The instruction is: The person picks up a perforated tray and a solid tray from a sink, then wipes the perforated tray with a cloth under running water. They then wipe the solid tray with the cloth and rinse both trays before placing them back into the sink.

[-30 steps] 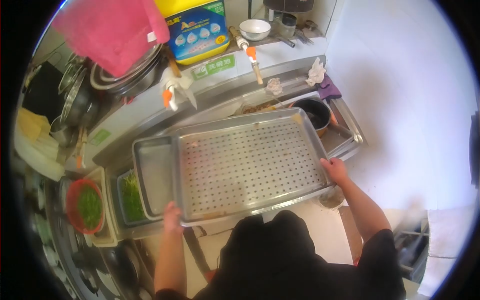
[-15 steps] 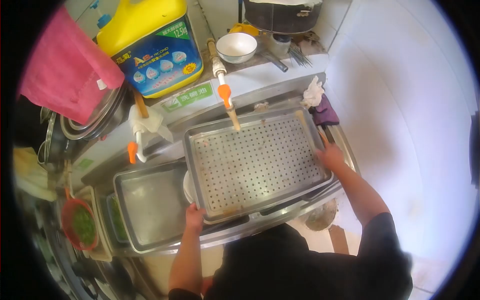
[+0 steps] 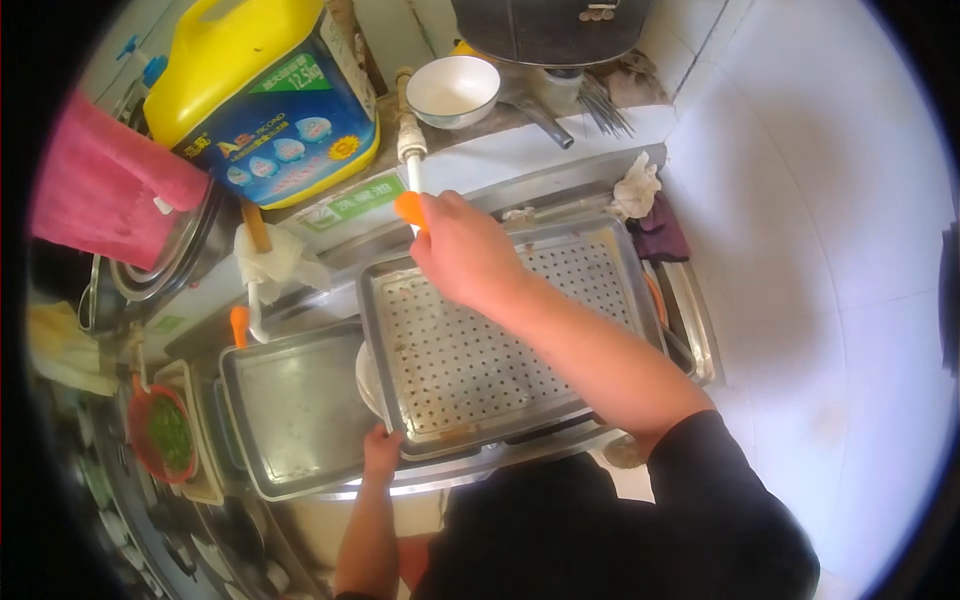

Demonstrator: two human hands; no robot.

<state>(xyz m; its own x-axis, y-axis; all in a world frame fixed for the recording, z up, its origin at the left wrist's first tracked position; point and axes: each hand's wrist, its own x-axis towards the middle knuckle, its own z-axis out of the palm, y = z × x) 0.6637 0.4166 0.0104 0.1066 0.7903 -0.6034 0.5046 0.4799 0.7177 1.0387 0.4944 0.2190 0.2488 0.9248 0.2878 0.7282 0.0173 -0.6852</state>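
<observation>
Orange in colour, the tap handle (image 3: 408,209) stands near twelve o'clock in the head view, with the person's right hand (image 3: 462,245) closed around it. The right forearm crosses above the perforated metal tray (image 3: 455,375), which lies at the centre, tilted a little across the sink (image 3: 480,473). At seven o'clock the left hand (image 3: 382,452) is clamped on that tray's near left corner. A plain metal tray (image 3: 300,415) sits just beside it, toward eight o'clock. The white bowl (image 3: 453,92) rests on the ledge at twelve, the yellow jug (image 3: 275,130) at ten to eleven, and the red basket (image 3: 160,435) of greens between eight and nine.
</observation>
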